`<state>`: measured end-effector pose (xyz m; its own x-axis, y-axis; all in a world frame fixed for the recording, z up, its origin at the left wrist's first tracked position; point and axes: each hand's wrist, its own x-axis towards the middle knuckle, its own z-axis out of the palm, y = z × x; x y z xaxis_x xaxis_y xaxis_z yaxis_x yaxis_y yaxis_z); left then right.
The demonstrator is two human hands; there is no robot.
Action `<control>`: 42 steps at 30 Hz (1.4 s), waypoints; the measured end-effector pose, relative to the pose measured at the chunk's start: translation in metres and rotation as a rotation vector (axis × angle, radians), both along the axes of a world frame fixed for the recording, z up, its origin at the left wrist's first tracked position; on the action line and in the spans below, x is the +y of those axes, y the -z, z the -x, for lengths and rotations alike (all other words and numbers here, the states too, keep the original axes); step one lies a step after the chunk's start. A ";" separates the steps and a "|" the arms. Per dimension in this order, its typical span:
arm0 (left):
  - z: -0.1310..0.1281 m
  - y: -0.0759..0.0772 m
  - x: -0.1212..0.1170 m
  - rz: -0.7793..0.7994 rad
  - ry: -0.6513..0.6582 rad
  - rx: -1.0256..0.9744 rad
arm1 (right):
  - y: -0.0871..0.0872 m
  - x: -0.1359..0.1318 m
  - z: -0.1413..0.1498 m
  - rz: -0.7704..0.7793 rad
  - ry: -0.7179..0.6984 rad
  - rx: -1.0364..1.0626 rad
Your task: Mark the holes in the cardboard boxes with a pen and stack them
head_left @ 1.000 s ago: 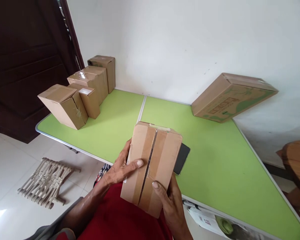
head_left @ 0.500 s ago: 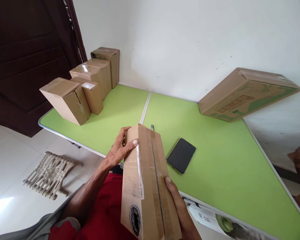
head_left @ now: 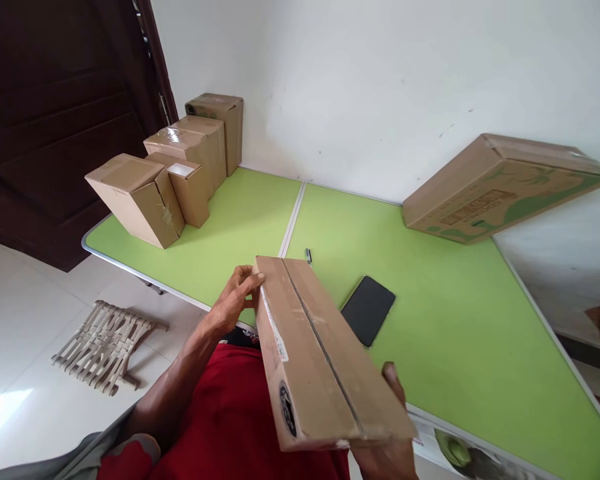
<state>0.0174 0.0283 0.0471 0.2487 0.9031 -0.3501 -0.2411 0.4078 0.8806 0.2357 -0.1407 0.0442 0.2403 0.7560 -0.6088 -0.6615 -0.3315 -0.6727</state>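
Between my two hands is a cardboard box [head_left: 325,353], held at the near edge of the green table with its taped seam facing up. My left hand [head_left: 235,297] grips its far left corner, thumb on the top edge and fingers down the side. My right hand [head_left: 390,460] supports the near right end from below and the side; most of its fingers are hidden behind the box. A white label strip [head_left: 275,327] runs along the left edge, and a black-ringed hand hole [head_left: 287,408] shows on the left side.
On the green table [head_left: 455,313] lie a dark tablet [head_left: 369,310] and a pen [head_left: 308,255]. Several cardboard boxes [head_left: 145,207] stand at the left end. A large printed carton [head_left: 505,193] leans on the wall at right. A woven stool [head_left: 105,347] is on the floor.
The box has turned in my hands, so its seamed face now points more upward and its near end has swung right. My right hand has moved toward the near right end.
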 end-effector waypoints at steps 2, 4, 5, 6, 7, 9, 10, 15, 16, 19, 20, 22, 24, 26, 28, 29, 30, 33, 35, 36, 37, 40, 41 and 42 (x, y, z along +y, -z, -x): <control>0.000 0.004 -0.003 0.044 0.016 -0.060 | 0.006 -0.001 -0.009 -0.052 0.026 -0.057; 0.000 0.007 -0.006 0.082 0.027 -0.110 | 0.010 -0.001 -0.014 -0.090 0.043 -0.053; 0.000 0.008 -0.008 0.095 0.028 -0.128 | 0.011 0.000 -0.015 -0.102 0.050 -0.034; -0.001 0.008 -0.009 0.104 0.027 -0.141 | 0.010 0.001 -0.014 -0.108 0.053 -0.016; -0.001 0.009 -0.010 0.110 0.025 -0.149 | 0.009 0.003 -0.012 -0.108 0.051 -0.006; -0.001 0.010 -0.011 0.108 0.018 -0.155 | 0.005 0.005 -0.008 -0.091 0.035 -0.009; -0.001 0.011 -0.011 0.101 0.016 -0.154 | 0.003 0.005 -0.005 -0.079 0.033 -0.018; 0.010 0.003 -0.007 -0.001 0.061 -0.142 | 0.007 0.000 -0.003 -0.030 -0.034 -0.077; 0.013 0.000 -0.006 -0.063 0.085 -0.115 | 0.011 0.000 -0.004 -0.030 -0.090 -0.087; 0.019 -0.012 -0.007 -0.295 0.184 0.018 | 0.022 0.011 -0.005 -0.075 -0.289 -0.127; 0.020 -0.015 -0.008 -0.349 0.214 0.053 | 0.025 0.016 -0.006 -0.096 -0.327 -0.145; 0.020 -0.021 -0.009 -0.385 0.243 0.077 | 0.029 0.028 -0.006 -0.115 -0.351 -0.173; 0.019 -0.024 -0.009 -0.393 0.241 0.087 | 0.027 0.037 -0.005 -0.120 -0.327 -0.176; 0.016 -0.026 -0.007 -0.415 0.229 0.114 | 0.018 0.040 -0.003 -0.122 -0.321 -0.175; 0.012 -0.028 -0.005 -0.453 0.213 0.141 | 0.006 0.041 0.000 -0.137 -0.314 -0.196; 0.011 -0.029 -0.004 -0.472 0.203 0.154 | 0.001 0.040 0.002 -0.147 -0.305 -0.215; 0.009 -0.031 -0.003 -0.489 0.192 0.168 | -0.004 0.040 0.004 -0.158 -0.300 -0.235; 0.006 -0.033 -0.003 -0.517 0.164 0.238 | -0.009 0.041 0.010 -0.194 -0.292 -0.277; 0.005 -0.033 -0.003 -0.521 0.160 0.282 | -0.008 0.042 0.014 -0.193 -0.292 -0.287; 0.005 -0.032 -0.003 -0.523 0.162 0.294 | -0.008 0.042 0.015 -0.187 -0.289 -0.287; 0.005 -0.032 -0.003 -0.527 0.164 0.300 | -0.007 0.042 0.016 -0.183 -0.287 -0.286; 0.005 -0.032 -0.002 -0.580 0.155 0.334 | -0.007 0.041 0.018 -0.185 -0.295 -0.284; 0.005 -0.033 -0.002 -0.614 0.146 0.364 | -0.007 0.041 0.018 -0.187 -0.299 -0.286; 0.004 -0.035 -0.001 -0.655 0.139 0.403 | -0.008 0.041 0.018 -0.189 -0.301 -0.285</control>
<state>0.0138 0.0270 0.0820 0.3414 0.9268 0.1564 0.1640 -0.2226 0.9610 0.2173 -0.0998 0.0520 0.1308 0.9095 -0.3946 -0.3337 -0.3344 -0.8814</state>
